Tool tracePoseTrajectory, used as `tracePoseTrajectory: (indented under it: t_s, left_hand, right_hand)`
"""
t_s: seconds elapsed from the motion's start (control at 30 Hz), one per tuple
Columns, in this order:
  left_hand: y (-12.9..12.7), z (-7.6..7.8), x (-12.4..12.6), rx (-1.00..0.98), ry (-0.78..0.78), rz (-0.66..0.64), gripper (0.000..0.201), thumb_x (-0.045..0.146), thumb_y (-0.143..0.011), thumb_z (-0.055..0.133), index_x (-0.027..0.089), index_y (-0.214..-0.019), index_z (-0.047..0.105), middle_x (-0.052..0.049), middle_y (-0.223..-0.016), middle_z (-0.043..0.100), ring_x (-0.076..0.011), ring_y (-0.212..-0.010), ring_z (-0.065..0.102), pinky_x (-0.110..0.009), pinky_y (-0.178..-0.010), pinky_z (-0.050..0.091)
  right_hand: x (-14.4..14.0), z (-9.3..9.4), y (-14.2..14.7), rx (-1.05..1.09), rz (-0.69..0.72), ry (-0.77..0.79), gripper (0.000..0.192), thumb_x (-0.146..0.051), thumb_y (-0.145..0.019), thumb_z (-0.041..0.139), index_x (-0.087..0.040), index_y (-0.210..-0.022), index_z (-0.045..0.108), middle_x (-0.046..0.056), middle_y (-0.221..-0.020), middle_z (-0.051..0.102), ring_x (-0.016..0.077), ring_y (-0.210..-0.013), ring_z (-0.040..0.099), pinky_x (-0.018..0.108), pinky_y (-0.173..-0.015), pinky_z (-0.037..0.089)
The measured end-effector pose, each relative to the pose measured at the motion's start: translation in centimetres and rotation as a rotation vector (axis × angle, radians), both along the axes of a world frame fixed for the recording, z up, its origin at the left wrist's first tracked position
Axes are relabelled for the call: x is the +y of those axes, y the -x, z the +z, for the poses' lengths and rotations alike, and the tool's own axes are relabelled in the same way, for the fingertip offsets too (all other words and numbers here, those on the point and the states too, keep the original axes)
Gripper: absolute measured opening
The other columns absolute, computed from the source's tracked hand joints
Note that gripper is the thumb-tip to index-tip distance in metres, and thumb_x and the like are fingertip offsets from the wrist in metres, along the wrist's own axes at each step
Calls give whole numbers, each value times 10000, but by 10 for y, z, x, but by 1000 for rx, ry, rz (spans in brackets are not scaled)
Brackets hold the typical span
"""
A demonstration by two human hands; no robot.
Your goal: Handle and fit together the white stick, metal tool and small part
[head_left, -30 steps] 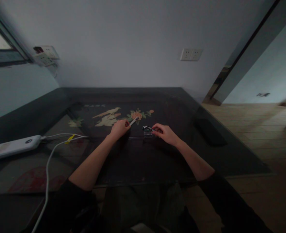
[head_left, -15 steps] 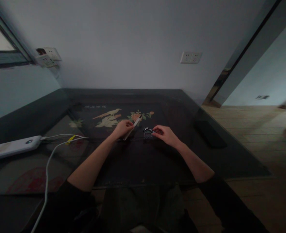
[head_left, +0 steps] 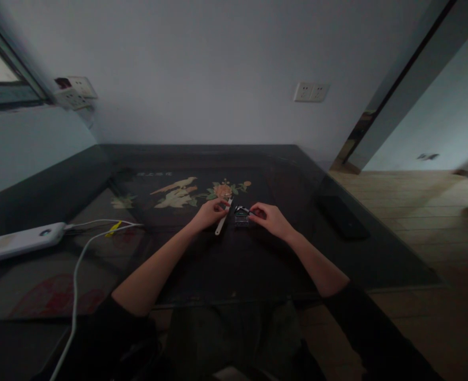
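My left hand (head_left: pixel 210 212) is closed, pinching a thin, flat, whitish strip (head_left: pixel 220 226) with a small hole at its lower end. The strip slants up and away, its far end close to a small clear box-like piece (head_left: pixel 241 221). Just above that piece is a small dark, shiny object (head_left: pixel 241 210), whose kind I cannot make out. My right hand (head_left: pixel 266 216) is closed at the right side of this object, with thumb and fingertips pinching its edge. Both hands are near the middle of the dark tabletop, a short gap apart.
The dark glossy table (head_left: pixel 218 270) has a bird-and-flower picture (head_left: pixel 176 194) on it. A white power bank (head_left: pixel 23 242) with a white cable (head_left: pixel 77 270) is at the left. A black phone-like slab (head_left: pixel 343 218) lies at the right. Behind stands a wall with sockets (head_left: pixel 311 92).
My left hand has moved right, toward the right hand, bringing the strip beside the shiny object. The strip now stands steeper. My right hand has hardly moved.
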State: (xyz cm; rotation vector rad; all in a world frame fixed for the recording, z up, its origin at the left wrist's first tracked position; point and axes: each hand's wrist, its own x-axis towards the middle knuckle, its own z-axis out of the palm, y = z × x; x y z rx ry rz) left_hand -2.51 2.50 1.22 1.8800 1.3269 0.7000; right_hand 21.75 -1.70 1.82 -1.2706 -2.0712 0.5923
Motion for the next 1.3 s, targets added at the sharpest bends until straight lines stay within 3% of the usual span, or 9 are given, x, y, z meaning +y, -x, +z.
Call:
tracePoseTrajectory:
  t_s: [0.1, 0.23, 0.47, 0.8, 0.93, 1.13, 1.3]
  left_hand:
    - [-2, 1, -1, 37, -51, -8, 233, 264, -807, 598, 157, -985, 706, -4, -695, 647, -129, -604, 574, -224, -562, 403]
    - [-3, 1, -1, 29, -58, 13, 241, 251, -813, 585, 141, -984, 714, -17, -728, 659, -135, -644, 586, -225, -587, 408]
    - [-5, 0, -2, -12, -93, 7, 226, 274, -823, 588, 148, -963, 713, -8, -718, 652, -132, -645, 571, -233, -612, 414]
    - [-6, -1, -2, -5, -100, -29, 232, 291, -825, 592, 159, -971, 715, -11, -715, 652, -141, -657, 577, -232, -609, 419]
    - [-7, 1, -3, -29, -104, -26, 230, 280, -827, 598, 147, -974, 715, -24, -744, 662, -142, -673, 582, -237, -623, 424]
    - [-10, 6, -7, -53, -53, -21, 258, 304, -837, 597, 151, -988, 741, -7, -623, 614, -125, -560, 517, -228, -526, 354]
    - [-22, 11, -14, -151, 27, -81, 285, 307, -822, 627, 148, -1028, 744, -46, -711, 686, -137, -607, 583, -233, -560, 418]
  right_hand:
    - [2, -3, -1, 57, -61, 3, 209, -331, -835, 634, -196, -993, 605, -12, -720, 587, 146, -635, 539, 268, -628, 398]
    - [6, -6, -7, 104, -247, 2, 165, -313, -831, 606, -212, -941, 535, -29, -665, 574, 154, -603, 552, 272, -610, 395]
    - [10, 0, -22, -170, -498, 51, 88, -233, -855, 553, -218, -933, 514, 21, -740, 646, 186, -669, 598, 277, -613, 366]
    - [6, 3, -19, -418, -514, 137, 112, -248, -917, 512, -215, -1022, 535, 94, -904, 698, 230, -788, 647, 292, -618, 374]
    - [6, 5, -21, -437, -508, 144, 105, -243, -914, 516, -221, -1014, 539, 94, -915, 698, 242, -814, 650, 298, -619, 374]
    - [8, 3, -23, -432, -516, 152, 110, -291, -911, 538, -225, -999, 526, 90, -911, 695, 249, -811, 657, 301, -615, 369]
    - [9, -1, -24, -436, -500, 158, 145, -313, -885, 566, -226, -994, 525, 83, -920, 698, 253, -820, 658, 293, -606, 372]
